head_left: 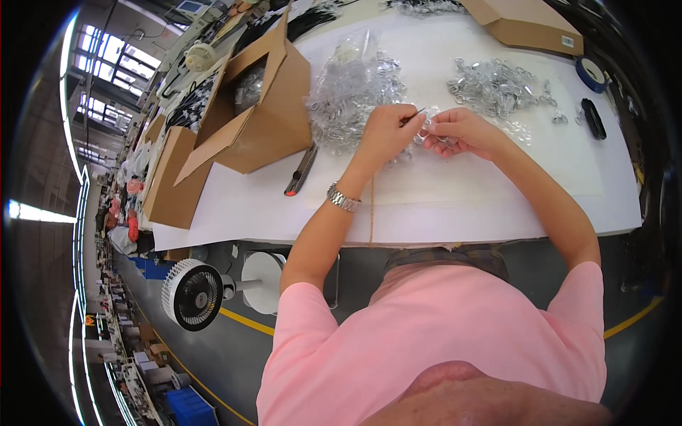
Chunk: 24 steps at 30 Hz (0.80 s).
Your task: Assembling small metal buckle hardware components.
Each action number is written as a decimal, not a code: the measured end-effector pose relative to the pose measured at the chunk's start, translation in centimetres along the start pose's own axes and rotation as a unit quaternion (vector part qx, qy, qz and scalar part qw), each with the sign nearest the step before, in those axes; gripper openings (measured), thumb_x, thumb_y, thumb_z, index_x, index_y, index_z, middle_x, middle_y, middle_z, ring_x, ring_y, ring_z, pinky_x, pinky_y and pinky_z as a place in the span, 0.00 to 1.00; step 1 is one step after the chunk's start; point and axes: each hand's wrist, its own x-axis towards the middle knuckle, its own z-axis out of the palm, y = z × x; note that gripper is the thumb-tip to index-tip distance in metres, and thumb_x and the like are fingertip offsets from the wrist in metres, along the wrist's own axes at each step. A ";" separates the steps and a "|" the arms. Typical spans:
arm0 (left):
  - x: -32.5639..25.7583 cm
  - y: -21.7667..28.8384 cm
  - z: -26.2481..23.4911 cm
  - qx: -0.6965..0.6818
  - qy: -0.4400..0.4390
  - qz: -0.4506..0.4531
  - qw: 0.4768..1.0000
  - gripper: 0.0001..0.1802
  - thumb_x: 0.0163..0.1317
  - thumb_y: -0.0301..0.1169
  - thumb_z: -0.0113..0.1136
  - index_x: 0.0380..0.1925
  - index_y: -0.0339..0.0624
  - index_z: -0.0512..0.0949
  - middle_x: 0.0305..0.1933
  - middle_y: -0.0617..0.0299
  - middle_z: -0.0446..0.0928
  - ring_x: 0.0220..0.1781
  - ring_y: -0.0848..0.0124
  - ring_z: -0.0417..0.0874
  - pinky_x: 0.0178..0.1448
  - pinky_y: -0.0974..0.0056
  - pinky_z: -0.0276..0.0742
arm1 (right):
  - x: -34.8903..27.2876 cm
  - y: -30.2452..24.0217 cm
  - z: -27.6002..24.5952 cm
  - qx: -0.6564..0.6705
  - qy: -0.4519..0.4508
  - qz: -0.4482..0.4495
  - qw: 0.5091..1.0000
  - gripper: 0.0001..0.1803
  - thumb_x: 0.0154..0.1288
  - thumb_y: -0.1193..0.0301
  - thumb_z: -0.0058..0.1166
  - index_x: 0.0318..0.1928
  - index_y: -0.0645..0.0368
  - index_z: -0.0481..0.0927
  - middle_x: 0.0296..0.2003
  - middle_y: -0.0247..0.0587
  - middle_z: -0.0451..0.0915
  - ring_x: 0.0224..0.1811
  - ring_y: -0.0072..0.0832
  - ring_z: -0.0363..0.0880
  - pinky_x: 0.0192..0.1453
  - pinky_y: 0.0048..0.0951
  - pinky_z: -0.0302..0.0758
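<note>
Together, left hand (387, 131) and right hand (462, 131) pinch a small metal ring (426, 133).

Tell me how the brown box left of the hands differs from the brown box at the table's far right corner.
The left cardboard box stands open, flaps up, with clear bags inside; the far cardboard box is closed. The left cardboard box looks taller and sits beside a utility knife; the far cardboard box looks flatter and bears a small label. Both are plain brown cardboard on the white table.
</note>
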 end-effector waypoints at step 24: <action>0.4 0.0 2.5 -0.418 -0.058 -0.101 0.901 0.13 0.72 0.33 0.64 0.47 0.34 0.82 0.34 0.62 0.84 0.18 0.85 0.66 0.21 0.76 0.55 | 0.5 0.0 1.4 0.168 0.105 -0.130 0.971 0.25 0.80 0.55 0.51 0.62 0.62 0.80 0.50 0.37 0.85 0.48 0.23 0.81 0.56 0.33 0.78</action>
